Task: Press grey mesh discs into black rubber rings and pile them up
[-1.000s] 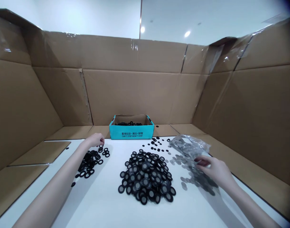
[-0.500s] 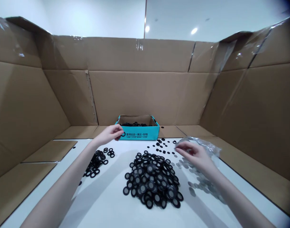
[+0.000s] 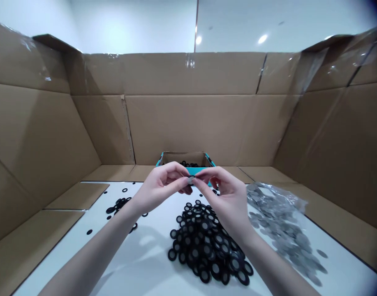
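My left hand [image 3: 160, 185] and my right hand [image 3: 228, 197] meet in front of the box, thumbs and fingertips almost touching. Between them is a small black ring [image 3: 192, 176] with a translucent grey disc [image 3: 190, 181] against it; whether the disc sits inside the ring I cannot tell. My left fingers pinch the ring, and my right thumb and finger are closed on the disc. Below my right hand lies a big heap of black rings with grey centres [image 3: 203, 242]. Left of it, partly behind my left forearm, is a smaller pile of black rings [image 3: 119, 204].
A turquoise box [image 3: 210, 159] with black rings inside stands at the back, partly hidden by my hands. To the right, loose grey discs [image 3: 290, 238] spread from a clear plastic bag [image 3: 276, 197]. Cardboard walls [image 3: 188, 123] surround the white table [image 3: 139, 263].
My hands have come together: the left moved right with its black ring, the right moved left from beside the plastic bag with a grey disc. The view has shifted slightly.
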### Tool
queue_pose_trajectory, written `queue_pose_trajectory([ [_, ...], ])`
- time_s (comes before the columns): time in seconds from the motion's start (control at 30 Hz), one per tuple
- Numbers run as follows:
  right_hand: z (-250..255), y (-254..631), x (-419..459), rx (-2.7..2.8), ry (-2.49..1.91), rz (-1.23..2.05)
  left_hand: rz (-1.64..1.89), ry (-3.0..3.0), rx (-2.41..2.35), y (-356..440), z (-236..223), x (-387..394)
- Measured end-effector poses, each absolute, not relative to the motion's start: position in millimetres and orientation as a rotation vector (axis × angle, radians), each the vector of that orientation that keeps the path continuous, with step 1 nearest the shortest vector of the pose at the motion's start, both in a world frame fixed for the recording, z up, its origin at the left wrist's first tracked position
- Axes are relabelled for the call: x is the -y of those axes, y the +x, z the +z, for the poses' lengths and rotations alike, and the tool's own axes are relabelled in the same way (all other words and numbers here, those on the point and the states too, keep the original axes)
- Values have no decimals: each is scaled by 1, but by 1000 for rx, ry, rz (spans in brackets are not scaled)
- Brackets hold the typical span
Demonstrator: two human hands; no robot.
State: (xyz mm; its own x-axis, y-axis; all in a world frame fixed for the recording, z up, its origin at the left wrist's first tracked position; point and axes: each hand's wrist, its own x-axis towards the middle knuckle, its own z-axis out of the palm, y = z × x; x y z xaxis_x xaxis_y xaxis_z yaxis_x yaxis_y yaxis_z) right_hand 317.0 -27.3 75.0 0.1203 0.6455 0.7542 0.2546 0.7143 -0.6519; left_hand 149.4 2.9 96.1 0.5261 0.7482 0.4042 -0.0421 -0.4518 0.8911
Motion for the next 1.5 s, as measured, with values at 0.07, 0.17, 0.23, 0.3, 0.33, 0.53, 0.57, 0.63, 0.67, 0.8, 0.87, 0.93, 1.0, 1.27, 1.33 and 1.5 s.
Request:
queue_pose_trajectory([
  [0.07,77,315,29,1461,-777,259,1081,1802,-546,149,98,-1],
  [0.17,78,315,31,1464,-765,166,1122,1800,-505,147,100,1],
  [0.23,79,316,31,1465,-766,114,1129,1804,-493,147,101,2],
  [0.3,79,318,31,1478,-771,65,1136,1811,-487,148,101,3],
  [0.33,79,319,31,1488,-771,47,1138,1815,-484,149,101,3],
  [0.53,77,326,30,1547,-782,53,1108,1833,-484,152,98,5],
  [0.57,77,327,30,1564,-781,56,1104,1835,-485,152,98,5],
  [0.63,78,327,30,1598,-758,36,1087,1847,-485,151,98,5],
  [0.67,78,328,31,1612,-738,9,1077,1853,-486,151,97,6],
  [0.8,76,328,31,1619,-657,-205,1052,1849,-505,152,97,8],
  [0.87,74,328,30,1614,-627,-312,1050,1835,-509,153,98,10],
  [0.93,72,328,28,1610,-612,-389,1046,1829,-500,155,99,12],
  [1.0,71,327,28,1610,-608,-441,1043,1828,-492,156,100,13],
  [1.27,73,329,27,1660,-681,-196,1133,1790,-591,159,98,14],
  [1.33,74,330,25,1680,-723,-97,1164,1808,-615,160,97,14],
  [1.5,74,331,24,1725,-743,64,1177,1982,-706,160,99,14],
])
